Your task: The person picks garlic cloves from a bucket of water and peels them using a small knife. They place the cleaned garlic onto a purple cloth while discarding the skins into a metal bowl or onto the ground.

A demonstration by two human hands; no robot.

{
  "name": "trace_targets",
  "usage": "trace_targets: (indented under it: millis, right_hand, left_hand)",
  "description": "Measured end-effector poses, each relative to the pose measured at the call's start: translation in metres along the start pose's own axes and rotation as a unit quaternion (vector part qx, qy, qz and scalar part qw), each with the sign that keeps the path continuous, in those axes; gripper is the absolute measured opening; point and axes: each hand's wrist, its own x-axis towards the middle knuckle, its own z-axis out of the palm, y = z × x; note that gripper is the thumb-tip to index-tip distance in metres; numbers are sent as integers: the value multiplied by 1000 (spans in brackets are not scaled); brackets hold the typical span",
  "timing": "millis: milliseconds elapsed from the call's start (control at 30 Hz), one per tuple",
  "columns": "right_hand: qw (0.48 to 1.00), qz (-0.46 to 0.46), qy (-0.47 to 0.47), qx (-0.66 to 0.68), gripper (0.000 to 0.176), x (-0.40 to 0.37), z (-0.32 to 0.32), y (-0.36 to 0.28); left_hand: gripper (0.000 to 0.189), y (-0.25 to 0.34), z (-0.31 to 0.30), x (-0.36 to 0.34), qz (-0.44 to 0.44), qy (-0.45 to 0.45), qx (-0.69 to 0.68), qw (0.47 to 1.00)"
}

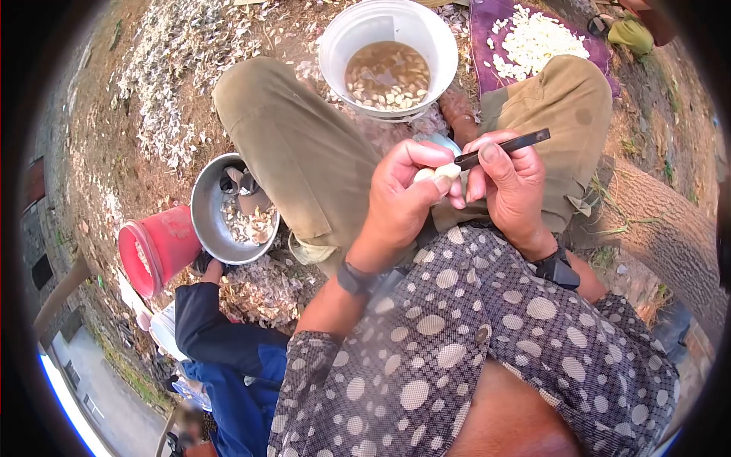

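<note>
Between the fingertips of my left hand (411, 179) are pale peeled garlic cloves (439, 175). My right hand (506, 179) grips a small dark-handled knife (525, 141), its near end touching the cloves. Both hands are close together above my lap. Beyond them stands a white bucket (335, 57) with cloves in brownish water. To its right, a pile of peeled cloves (537, 42) lies on a purple cloth (485, 46).
A metal bowl (204, 202) with cloves and skins stands left of my knee, beside a red bucket (171, 244). Another person's dark sleeve (202, 312) reaches toward the bowl. Garlic skins (171, 84) cover the ground; a log (662, 221) lies at right.
</note>
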Motion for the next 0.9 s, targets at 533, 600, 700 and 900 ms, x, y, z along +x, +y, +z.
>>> trace_targets:
  millis: [533,600,700,900]
  right_hand:
    - [999,-4,-17,-44,15,6,-2,2]
    - [999,29,-13,6,16,9,-7,2]
    - [995,59,-12,79,18,11,-9,3]
    - [1000,20,10,-7,20,11,-12,3]
  left_hand:
    - [23,-5,-1,5,-56,33,-10,998]
    - [25,-5,-1,8,-57,41,-48,996]
    - [26,-10,-1,10,-57,59,-59,995]
    - [29,-7,10,18,-60,69,21,996]
